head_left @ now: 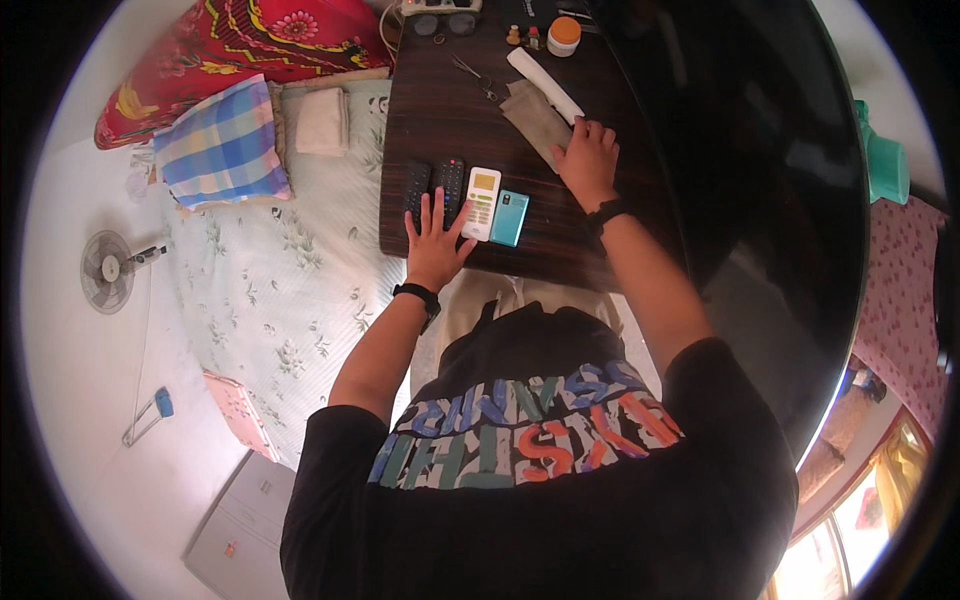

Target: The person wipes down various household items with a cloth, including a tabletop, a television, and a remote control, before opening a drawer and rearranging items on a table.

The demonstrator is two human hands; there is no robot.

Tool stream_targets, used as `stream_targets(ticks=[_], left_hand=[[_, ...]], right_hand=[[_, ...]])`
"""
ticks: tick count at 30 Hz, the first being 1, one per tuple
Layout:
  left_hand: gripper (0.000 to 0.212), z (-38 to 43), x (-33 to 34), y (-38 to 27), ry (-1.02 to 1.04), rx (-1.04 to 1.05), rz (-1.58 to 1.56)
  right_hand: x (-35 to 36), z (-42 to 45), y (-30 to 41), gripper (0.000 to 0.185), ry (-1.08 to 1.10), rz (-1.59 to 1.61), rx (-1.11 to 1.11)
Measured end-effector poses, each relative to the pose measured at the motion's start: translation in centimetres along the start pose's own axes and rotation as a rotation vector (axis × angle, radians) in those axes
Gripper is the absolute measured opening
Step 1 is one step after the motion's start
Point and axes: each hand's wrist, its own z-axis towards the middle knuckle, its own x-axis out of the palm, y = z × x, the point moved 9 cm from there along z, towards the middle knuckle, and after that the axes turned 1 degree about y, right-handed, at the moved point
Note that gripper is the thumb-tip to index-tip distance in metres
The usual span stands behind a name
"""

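Note:
My left hand (435, 251) lies with fingers spread over the lower ends of two black remote controls (452, 174) (417, 184). Its index finger reaches the edge of a white air-conditioner remote (482, 202) with a small display. Right of that remote lies a teal mobile phone (511, 219), back side up. My right hand (590, 161) rests palm down at the near end of a folded beige cloth (536, 120), the thumb touching its edge. Its fingertips meet the near end of a white roll (545, 81), whose material is unclear.
The dark wooden table (450, 105) also bears small scissors-like metal tools (472, 71), an orange-lidded jar (563, 36), small bottles (514, 35) and glasses (444, 25). A glossy black panel (757, 187) borders it on the right. A bed (270, 262) with a plaid pillow (225, 146) stands left.

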Motion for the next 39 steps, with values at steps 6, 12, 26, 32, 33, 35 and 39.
stream_targets(ticks=[6, 12, 26, 32, 33, 35, 39], left_hand=[[0.067, -1.7, -0.5, 1.1, 0.018, -0.003, 0.028], [0.065, -1.0, -4.2, 2.3, -0.105, 0.093, -0.122], [0.032, -8.4, -3.0, -11.1, 0.859, 0.5, -1.159], [0.054, -22.6, 0.9, -16.1, 1.493, 0.369, -1.212], [0.058, -24.9, 1.5, -16.2, 1.561, 0.364, -1.184], [0.058, -28.9, 1.9, -17.4, 1.65, 0.407, -1.223], [0.051, -34.1, 4.9, -21.1, 1.792, 0.399, -1.282]], right_hand=[[3.8, -2.1, -1.8, 0.049, 0.347, 0.522, 0.28], [5.7, -10.1, -4.4, 0.031, 0.345, 1.375, 0.72], [-6.9, -39.9, 2.8, 0.018, -0.576, 1.717, 1.031], [-10.2, -51.0, 11.3, 0.024, -0.736, 1.798, 0.956], [-10.9, -52.4, 12.4, 0.024, -0.736, 1.802, 0.926], [-10.3, -56.3, 13.6, 0.024, -0.794, 1.815, 0.906], [-7.0, -63.8, 15.3, 0.029, -0.784, 1.715, 1.035]])
